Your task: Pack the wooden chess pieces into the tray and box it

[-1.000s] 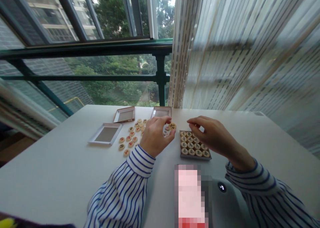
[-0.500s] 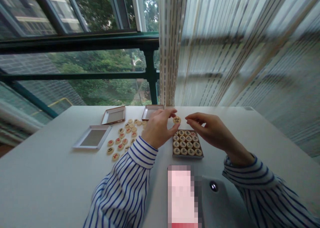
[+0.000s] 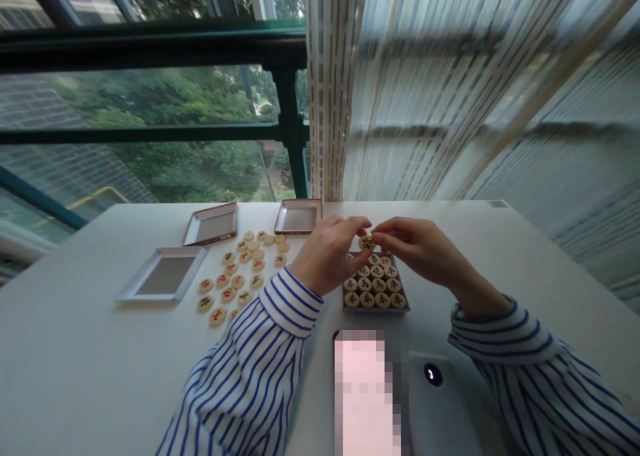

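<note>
A round wooden xiangqi piece [image 3: 367,243] with a black character is held up over the far edge of a shallow box. My left hand [image 3: 333,251] has its thumb and forefinger closed around it from the left. From the right, my right hand [image 3: 423,248] pinches the same piece at its edge. Below them, the box [image 3: 377,311] holds rows of xiangqi pieces [image 3: 375,285], mostly black-marked with a red one near the back right. The left hand hides part of the box's far left corner.
Loose xiangqi pieces [image 3: 238,282] with red or black characters lie scattered left of my hands. Around them are a white tray [image 3: 125,291], a brown-edged lid [image 3: 189,235] and another lid [image 3: 299,232]. A phone with a blurred screen [image 3: 365,396] and a grey device [image 3: 440,409] lie in front.
My left hand has brought the piece slightly right, and the right hand's fingertips, apart from it before, now meet its edge. The camera view has tilted down a little.
</note>
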The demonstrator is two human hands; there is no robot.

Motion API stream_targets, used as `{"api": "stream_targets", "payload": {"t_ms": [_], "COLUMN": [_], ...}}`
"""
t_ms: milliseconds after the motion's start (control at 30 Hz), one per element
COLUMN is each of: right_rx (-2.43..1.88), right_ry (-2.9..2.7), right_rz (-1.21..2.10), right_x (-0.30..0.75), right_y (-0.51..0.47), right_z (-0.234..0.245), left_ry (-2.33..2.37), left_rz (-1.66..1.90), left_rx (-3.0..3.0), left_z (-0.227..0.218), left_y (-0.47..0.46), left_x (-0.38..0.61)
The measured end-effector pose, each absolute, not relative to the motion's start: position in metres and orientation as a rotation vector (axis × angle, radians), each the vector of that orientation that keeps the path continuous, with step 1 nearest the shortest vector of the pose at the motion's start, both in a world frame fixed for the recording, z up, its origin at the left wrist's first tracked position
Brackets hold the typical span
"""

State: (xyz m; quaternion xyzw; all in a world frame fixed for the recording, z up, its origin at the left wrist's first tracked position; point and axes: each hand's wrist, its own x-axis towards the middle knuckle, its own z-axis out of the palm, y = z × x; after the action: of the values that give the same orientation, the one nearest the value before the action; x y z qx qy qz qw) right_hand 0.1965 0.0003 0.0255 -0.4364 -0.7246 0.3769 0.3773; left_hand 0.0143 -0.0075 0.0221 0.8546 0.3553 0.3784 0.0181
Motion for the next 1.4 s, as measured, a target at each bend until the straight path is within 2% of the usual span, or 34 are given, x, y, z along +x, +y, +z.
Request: {"api": "stream_targets", "payload": {"t_ms": [300, 433, 633, 867, 1067, 1267, 1400], "right_rx": [-1.084, -1.091, -1.063, -0.955, -1.056, -1.074, -1.077], "right_ry": [-1.711, -1.641, -1.632, -1.665, -1.838, -2.026, -2.037], "right_rz": [1.078, 1.017, 1.015, 1.073, 0.937, 0.636, 0.606], "right_x": [0.196, 0.192, 0.189, 0.188, 0.189, 0.19, 0.19], "right_y": [0.003, 0.0, -0.003, -0.002, -0.006, -0.008, -0.007], "right_z": [0.025, 0.028, 0.028, 0.025, 0.027, 0.027, 0.026], "left_ry": [1.136, 1.241, 1.003, 0.985, 1.053, 1.092, 1.062], "left_rz": [1.269, 1.263, 1.152, 1.155, 1.161, 1.15, 1.213], "left_rx": [2.516, 2.137, 1.558, 1.386, 1.422, 1.485, 1.344], "left_z": [0.018, 0.016, 0.019, 0.023, 0.025, 0.024, 0.022], "left_y": [-0.008, -0.008, -0.006, -0.007, -0.008, -0.007, -0.004], "left_x": [0.018, 0.02, 0.022, 0.02, 0.019, 0.019, 0.02]}}
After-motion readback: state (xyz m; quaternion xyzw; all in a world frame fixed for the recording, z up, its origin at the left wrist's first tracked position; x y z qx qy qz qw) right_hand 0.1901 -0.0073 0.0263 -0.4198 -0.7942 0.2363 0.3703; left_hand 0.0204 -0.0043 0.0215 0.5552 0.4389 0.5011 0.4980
